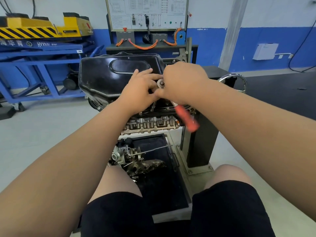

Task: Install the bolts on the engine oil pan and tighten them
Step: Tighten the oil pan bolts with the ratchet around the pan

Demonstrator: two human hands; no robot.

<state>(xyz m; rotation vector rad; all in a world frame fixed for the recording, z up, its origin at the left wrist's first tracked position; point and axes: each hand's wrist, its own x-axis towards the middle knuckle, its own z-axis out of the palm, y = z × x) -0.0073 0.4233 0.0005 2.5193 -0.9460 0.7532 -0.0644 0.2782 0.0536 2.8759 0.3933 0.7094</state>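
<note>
The black oil pan (109, 74) lies on top of the upturned engine (150, 124) on its stand. A ratchet wrench with an orange handle (187, 118) stands over the pan's near flange, its round metal head (160, 83) between my hands. My right hand (184, 81) is closed around the upper part of the wrench. My left hand (142, 88) rests on the pan beside the ratchet head, fingers touching it. Small bolts (153, 106) stand along the near flange. The socket and the bolt under the head are hidden by my hands.
Below the engine a black drip tray (160, 185) holds loose engine parts (130, 158). A chrome handwheel (236, 79) sticks out at the stand's right. A blue and yellow lift cart (42, 48) stands left; a training panel (147, 14) stands behind. My knees flank the tray.
</note>
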